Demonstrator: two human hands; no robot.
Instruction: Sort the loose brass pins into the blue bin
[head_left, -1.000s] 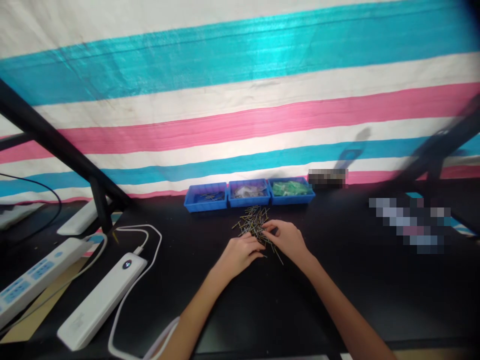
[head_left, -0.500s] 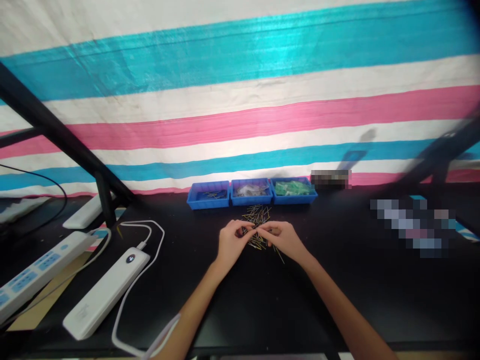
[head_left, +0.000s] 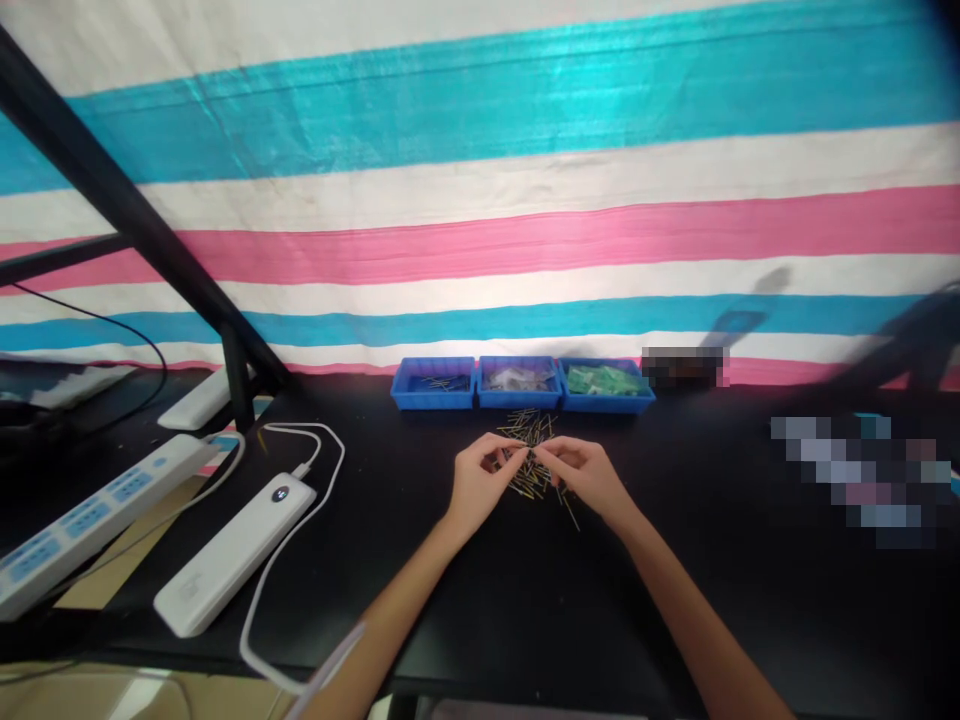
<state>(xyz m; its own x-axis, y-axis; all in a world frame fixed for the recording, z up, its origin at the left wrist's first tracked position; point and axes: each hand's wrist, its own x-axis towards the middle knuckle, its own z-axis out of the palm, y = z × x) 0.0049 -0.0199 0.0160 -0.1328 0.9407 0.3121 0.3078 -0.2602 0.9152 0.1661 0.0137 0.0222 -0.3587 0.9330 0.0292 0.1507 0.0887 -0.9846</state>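
Scattering possible if left hand (head_left: 478,482) or right hand (head_left: 591,476) knocks rod pile (head_left: 529,427); whether either grips, cannot tell.

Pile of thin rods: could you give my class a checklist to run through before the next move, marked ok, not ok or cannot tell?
1. Both hands at the pile of rods: ok; left hand and right hand are close together there.
2. Firm grip on one rod: cannot tell; too small to see.
3. Rods lined up: not ok; they lie crisscrossed.
4. Three blue trays side by side beyond the pile: ok.
5. White cable clear of the left forearm: cannot tell.
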